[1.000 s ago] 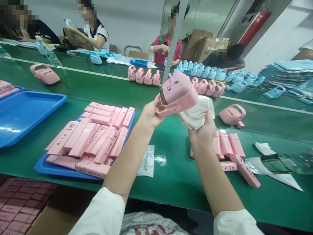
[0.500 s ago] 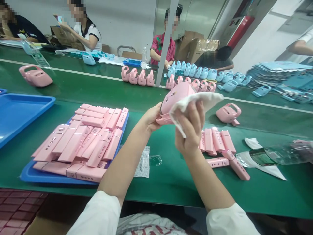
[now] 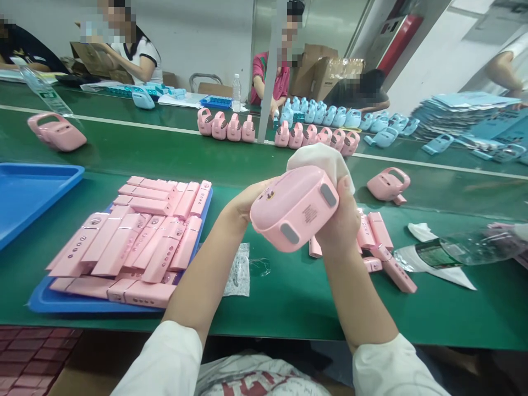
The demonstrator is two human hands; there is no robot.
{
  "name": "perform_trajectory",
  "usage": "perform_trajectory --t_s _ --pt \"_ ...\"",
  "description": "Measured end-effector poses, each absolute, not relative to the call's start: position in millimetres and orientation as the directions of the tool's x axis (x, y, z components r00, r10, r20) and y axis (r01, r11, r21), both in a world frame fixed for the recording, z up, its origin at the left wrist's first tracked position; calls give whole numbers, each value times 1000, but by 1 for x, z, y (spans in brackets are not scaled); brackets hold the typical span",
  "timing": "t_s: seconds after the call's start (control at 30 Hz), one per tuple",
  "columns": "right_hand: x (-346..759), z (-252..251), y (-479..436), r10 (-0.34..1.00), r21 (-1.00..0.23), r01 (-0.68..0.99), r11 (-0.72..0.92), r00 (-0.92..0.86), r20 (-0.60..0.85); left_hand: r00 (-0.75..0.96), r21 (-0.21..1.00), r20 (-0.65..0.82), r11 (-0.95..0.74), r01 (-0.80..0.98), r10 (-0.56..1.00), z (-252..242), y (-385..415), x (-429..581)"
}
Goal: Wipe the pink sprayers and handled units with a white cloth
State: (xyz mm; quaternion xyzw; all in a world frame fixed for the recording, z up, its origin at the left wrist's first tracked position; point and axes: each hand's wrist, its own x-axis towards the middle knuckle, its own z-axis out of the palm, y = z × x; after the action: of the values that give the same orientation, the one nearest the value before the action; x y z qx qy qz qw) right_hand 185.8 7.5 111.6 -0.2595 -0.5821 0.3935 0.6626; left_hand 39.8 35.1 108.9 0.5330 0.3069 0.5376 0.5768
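A long green bench (image 3: 289, 313) fills most of the view. On its left lies a blue tray (image 3: 45, 297) piled with pink sticks (image 3: 160, 250), and a second blue tray (image 3: 37, 192) is cut off by the left edge. Farther back stands a row of pink cases (image 3: 234, 129). At the right, a clear bottle (image 3: 462, 250) lies on its side over white paper, near a few more pink sticks.

The pink case (image 3: 297, 220) in the person's hands is above the middle of the bench, tilted so its underside faces the camera. The left hand (image 3: 249, 195) holds it from the left, its fingers mostly hidden behind the case. The right hand (image 3: 344, 214) is at its right side, fingers closed on a white cloth (image 3: 324, 159) behind it. Below lies a wrapper (image 3: 239, 272). Smallest are the two grey pads (image 3: 289, 234) on the underside.
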Motion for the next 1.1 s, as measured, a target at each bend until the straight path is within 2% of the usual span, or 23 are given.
perform_trajectory --t_s 0.1,0.3,0.53,0.6,0.67,0.73,0.8,0.87,0.97,1.03,1.1 --pt "185 116 5 840 -814 -287 505 -57 540 362 939 136 -4 -343 922 114 29 37" --pt "188 124 5 854 -840 -216 498 -47 519 382 915 34 125 -383 923 114 32 40" --pt "205 121 13 913 -905 -123 407 25 407 372 971 -52 135 -200 927 106 47 34" --pt "208 120 11 902 -902 -35 431 34 430 329 983 -87 135 -126 940 107 46 32" --pt "207 118 9 884 -878 101 468 -49 465 250 994 -100 108 -21 963 110 42 31" --pt "204 114 9 836 -794 264 548 -206 509 142 995 -37 24 92 989 111 38 31" --pt "197 107 9 744 -624 407 667 -390 542 39 970 71 -79 228 997 111 35 33" --pt "190 100 9 662 -422 511 748 -540 519 -21 906 111 -93 414 994 109 35 34" --pt "184 92 4 656 -201 637 744 -641 399 -13 726 11 1 687 1000 107 36 35" --pt "183 91 -1 670 -115 673 730 -675 309 0 615 -47 29 788 999 106 37 34" --pt "184 92 -6 663 -78 664 744 -716 220 -3 554 -60 36 831 998 104 39 34"
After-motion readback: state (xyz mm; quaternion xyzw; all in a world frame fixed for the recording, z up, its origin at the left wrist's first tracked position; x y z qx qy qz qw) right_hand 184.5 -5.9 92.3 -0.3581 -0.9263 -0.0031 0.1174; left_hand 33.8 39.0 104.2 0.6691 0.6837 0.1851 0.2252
